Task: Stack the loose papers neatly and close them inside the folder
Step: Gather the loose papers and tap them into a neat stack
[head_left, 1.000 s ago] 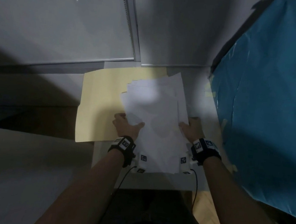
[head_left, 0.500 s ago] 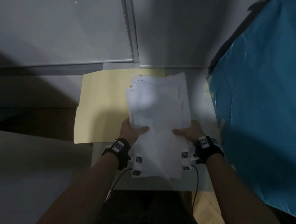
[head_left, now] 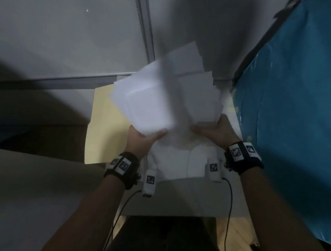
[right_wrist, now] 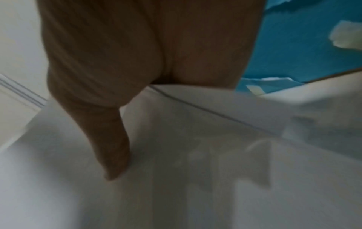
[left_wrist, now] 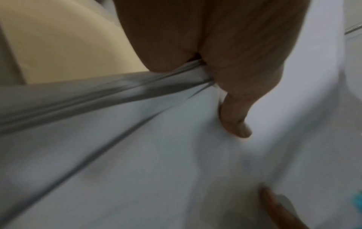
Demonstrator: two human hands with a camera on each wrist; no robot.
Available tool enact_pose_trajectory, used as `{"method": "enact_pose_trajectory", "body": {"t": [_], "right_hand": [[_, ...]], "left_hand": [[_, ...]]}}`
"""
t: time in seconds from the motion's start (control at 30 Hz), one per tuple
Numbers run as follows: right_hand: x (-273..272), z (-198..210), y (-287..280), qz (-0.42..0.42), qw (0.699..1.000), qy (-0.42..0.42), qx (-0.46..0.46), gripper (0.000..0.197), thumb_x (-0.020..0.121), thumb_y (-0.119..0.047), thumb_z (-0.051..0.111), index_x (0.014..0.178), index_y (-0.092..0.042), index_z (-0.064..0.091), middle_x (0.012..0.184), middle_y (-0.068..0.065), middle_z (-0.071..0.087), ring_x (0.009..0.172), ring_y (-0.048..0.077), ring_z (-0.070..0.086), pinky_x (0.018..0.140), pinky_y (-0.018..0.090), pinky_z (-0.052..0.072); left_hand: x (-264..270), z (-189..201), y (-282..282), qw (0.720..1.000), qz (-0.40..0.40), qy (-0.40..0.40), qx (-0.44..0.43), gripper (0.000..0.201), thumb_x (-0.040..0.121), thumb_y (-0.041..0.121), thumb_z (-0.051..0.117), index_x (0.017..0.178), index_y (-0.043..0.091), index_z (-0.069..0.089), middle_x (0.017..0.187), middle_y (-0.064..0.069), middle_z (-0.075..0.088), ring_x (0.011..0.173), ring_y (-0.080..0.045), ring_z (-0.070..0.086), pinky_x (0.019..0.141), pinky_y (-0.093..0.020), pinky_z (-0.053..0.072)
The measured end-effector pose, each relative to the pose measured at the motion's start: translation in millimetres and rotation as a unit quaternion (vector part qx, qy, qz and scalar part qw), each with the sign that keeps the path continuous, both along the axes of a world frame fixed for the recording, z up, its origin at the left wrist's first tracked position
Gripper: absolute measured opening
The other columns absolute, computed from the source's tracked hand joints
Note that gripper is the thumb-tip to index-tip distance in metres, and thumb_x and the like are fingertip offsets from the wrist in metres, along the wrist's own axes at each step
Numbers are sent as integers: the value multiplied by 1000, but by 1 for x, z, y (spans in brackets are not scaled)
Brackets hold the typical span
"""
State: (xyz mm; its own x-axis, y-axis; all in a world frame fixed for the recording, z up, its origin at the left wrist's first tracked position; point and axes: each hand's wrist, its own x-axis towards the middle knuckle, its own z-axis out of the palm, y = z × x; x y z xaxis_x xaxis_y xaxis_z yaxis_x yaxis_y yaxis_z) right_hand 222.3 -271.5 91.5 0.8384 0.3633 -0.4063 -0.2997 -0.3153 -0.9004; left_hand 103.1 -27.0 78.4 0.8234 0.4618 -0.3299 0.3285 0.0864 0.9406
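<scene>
A loose, uneven stack of white papers (head_left: 163, 102) is lifted and tilted above the small white table (head_left: 183, 196). My left hand (head_left: 140, 138) grips the stack's near left side, thumb on top (left_wrist: 233, 117), fingers hidden underneath. My right hand (head_left: 215, 130) grips the near right side, thumb on top (right_wrist: 111, 147). The papers (left_wrist: 156, 155) fill both wrist views (right_wrist: 195, 170) and are blurred. The open cream folder (head_left: 103, 127) lies flat on the table to the left, partly covered by the papers (left_wrist: 58, 46).
A blue sheet-covered surface (head_left: 304, 119) rises close on the right. A grey wall with a vertical rail (head_left: 144, 31) stands behind the table. A lower beige surface (head_left: 20, 192) lies to the left. Cables hang from both wrist units.
Both hands have raised the stack off the table and tipped its far end up toward the wall. More of the folder's left half is hidden under the papers' near edge.
</scene>
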Motion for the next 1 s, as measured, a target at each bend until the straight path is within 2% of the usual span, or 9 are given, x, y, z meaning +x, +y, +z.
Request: {"method": "enact_pose_trajectory", "body": {"t": [0.07,0.17,0.3,0.37,0.47,0.57,0.67,0.8,1.0], "right_hand": [[0,19,-2,-23,998,-52,2,36,73,-20,95,102,-23,75,91,-16,80,86,-3,75,75,21,62],[-4,37,4,-62,988,-139,30,44,76,-19,93,108,-32,66,100,-24,72,90,-19,66,73,5,53],[-15,30,9,-57,989,-131,26,52,68,-28,98,112,-20,71,104,-16,74,94,-12,70,82,13,57],[-17,31,9,-49,985,-162,25,51,68,-15,98,110,-4,71,98,-8,76,91,-7,73,77,13,58],[-12,30,7,-54,982,-171,53,51,65,-6,98,109,-3,72,103,2,79,99,13,76,82,27,62],[1,27,13,-28,987,-155,19,48,63,-13,100,104,-14,75,100,-8,78,95,5,75,81,27,63],[4,15,29,-8,991,-132,-7,50,61,-21,102,103,-20,73,104,-3,76,97,6,73,84,33,64],[-11,8,43,-14,992,-127,-18,55,66,-24,99,99,-38,57,105,-21,63,93,-19,59,83,12,58],[-17,3,16,-88,989,-118,12,71,54,-31,105,114,-21,68,111,-8,74,104,-1,70,87,23,61]], "left_hand": [[3,13,3,999,14,-22,38,40,76,13,101,108,10,77,104,8,83,97,-6,81,97,-34,64],[6,39,0,997,22,-29,74,39,81,26,98,70,19,62,64,21,68,62,5,69,78,-26,60],[6,52,-10,994,23,-82,72,34,78,7,98,97,-1,71,87,6,76,77,20,72,76,1,50],[6,51,-3,993,39,-88,73,48,73,6,101,108,-9,72,98,-4,80,91,9,78,86,-10,59],[9,42,12,991,66,-89,70,63,68,11,105,120,-6,74,112,-11,83,105,-22,83,92,-43,68],[15,30,20,993,80,-51,64,57,63,16,108,110,4,77,105,-5,84,97,-16,83,87,-37,69],[17,10,18,997,33,-11,70,49,64,7,106,105,14,79,106,1,83,97,-7,81,87,-32,66],[19,-2,11,997,57,7,53,47,71,13,103,111,9,78,107,1,82,98,-10,81,86,-28,66],[12,10,7,998,25,-24,58,57,64,7,106,113,4,76,109,-3,83,99,-8,81,83,-23,65]]}}
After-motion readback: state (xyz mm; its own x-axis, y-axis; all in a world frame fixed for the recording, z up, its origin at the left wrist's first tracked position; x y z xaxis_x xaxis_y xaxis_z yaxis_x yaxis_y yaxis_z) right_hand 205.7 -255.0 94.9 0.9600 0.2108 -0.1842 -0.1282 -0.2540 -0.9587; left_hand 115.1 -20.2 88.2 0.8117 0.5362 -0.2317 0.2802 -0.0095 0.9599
